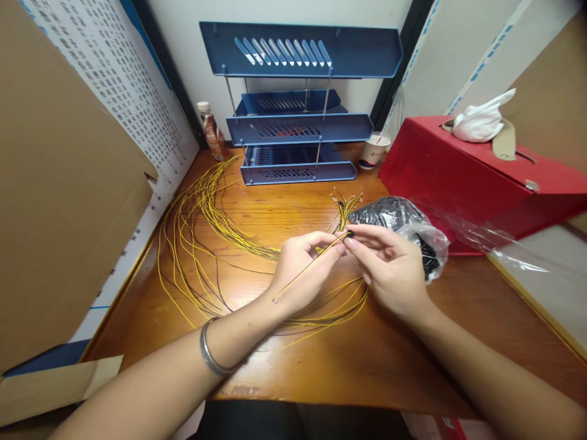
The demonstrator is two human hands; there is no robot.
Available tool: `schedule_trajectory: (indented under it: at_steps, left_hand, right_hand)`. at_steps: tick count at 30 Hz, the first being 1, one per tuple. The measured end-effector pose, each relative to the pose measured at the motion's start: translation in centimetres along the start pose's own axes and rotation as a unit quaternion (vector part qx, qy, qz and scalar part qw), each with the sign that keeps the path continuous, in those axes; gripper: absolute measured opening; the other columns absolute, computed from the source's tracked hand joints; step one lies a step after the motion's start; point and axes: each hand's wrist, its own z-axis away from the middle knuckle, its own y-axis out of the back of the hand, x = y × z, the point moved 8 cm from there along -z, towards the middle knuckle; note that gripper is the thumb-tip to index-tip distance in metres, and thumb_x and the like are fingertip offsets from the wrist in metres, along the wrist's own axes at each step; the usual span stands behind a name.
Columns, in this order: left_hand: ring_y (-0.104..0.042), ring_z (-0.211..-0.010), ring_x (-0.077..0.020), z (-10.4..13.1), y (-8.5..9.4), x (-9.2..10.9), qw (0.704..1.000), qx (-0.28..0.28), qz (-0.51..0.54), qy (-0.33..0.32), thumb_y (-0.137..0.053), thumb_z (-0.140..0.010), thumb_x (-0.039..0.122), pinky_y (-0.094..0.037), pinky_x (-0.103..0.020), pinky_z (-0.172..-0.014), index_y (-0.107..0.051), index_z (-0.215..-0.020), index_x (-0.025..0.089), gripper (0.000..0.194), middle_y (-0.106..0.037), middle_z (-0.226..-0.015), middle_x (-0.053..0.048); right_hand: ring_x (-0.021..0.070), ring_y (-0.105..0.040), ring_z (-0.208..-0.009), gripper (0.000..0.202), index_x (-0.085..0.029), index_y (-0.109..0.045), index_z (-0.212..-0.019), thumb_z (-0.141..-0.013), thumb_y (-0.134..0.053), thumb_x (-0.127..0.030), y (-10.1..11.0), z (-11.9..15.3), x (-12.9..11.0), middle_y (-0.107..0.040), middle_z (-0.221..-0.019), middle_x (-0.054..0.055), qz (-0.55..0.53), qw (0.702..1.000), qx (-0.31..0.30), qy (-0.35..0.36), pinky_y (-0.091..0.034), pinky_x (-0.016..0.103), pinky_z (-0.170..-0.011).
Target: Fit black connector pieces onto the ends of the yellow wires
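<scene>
Both hands meet above the middle of the wooden table. My left hand point(305, 263) pinches a thin yellow and black wire point(312, 264), whose loose end lies back over the wrist. With thumb and fingertips, my right hand point(389, 263) holds a small black part point(350, 233) at the wire's other end. A long looped bundle of yellow and dark wires point(229, 229) curves round on the table, passing behind and beneath the hands. Its gathered ends point(343, 211) show just beyond the fingers. Close behind my right hand lies a clear plastic bag point(394, 214) of black pieces.
A blue three-tier tray rack point(298, 174) stands at the back, between a bottle point(213, 134) and a paper cup point(373, 151). A red box point(449, 183) with tissue is at the right. Cardboard point(59, 183) rises at the left.
</scene>
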Motion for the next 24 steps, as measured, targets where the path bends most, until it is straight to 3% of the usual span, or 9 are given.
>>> schedule_trajectory:
  at_steps: [7,15,22,24]
  left_hand:
    - [-0.069,-0.085,-0.0172,-0.18,0.05,0.44,1.0,0.012,0.019,-0.012,-0.071,-0.085,0.023,-0.051,-0.026,-0.08,-0.077,-0.084,0.016,0.01,-0.078,-0.092,-0.004]
    - [-0.07,-0.084,-0.0174,-0.09,0.04,0.4,0.999,0.016,0.036,-0.021,-0.071,-0.084,0.021,-0.053,-0.026,-0.08,-0.076,-0.084,0.016,0.007,-0.079,-0.092,-0.005]
    - [-0.07,-0.082,-0.0166,-0.25,0.39,0.64,0.999,0.021,-0.02,-0.018,-0.071,-0.084,0.023,-0.052,-0.026,-0.081,-0.076,-0.08,0.018,0.009,-0.078,-0.088,-0.003]
    - [-0.069,-0.081,-0.0167,-0.23,0.43,0.69,0.999,0.022,-0.024,-0.022,-0.07,-0.085,0.024,-0.051,-0.026,-0.079,-0.076,-0.081,0.018,0.01,-0.078,-0.089,-0.004]
  right_hand:
    - [0.0094,-0.058,-0.046,0.022,-0.02,-0.071,-0.1,-0.081,-0.077,-0.03,0.25,-0.05,-0.12,-0.077,-0.089,0.006,-0.032,0.999,0.022,0.002,-0.058,0.027,-0.051]
    - [0.0125,-0.064,-0.054,0.022,-0.02,-0.072,-0.101,-0.082,-0.076,-0.03,-0.12,0.03,0.23,-0.077,-0.089,0.006,-0.012,1.0,-0.004,-0.007,-0.057,0.028,-0.052]
    - [0.0128,-0.065,-0.053,0.024,-0.022,-0.071,-0.099,-0.079,-0.078,-0.032,0.81,-0.26,-0.19,-0.078,-0.095,0.008,-0.036,0.998,0.05,-0.005,-0.05,0.023,-0.041]
    - [0.0115,-0.063,-0.05,0.024,-0.021,-0.071,-0.1,-0.079,-0.078,-0.032,0.6,-0.27,-0.06,-0.078,-0.094,0.008,-0.036,0.999,0.039,-0.01,-0.049,0.023,-0.04]
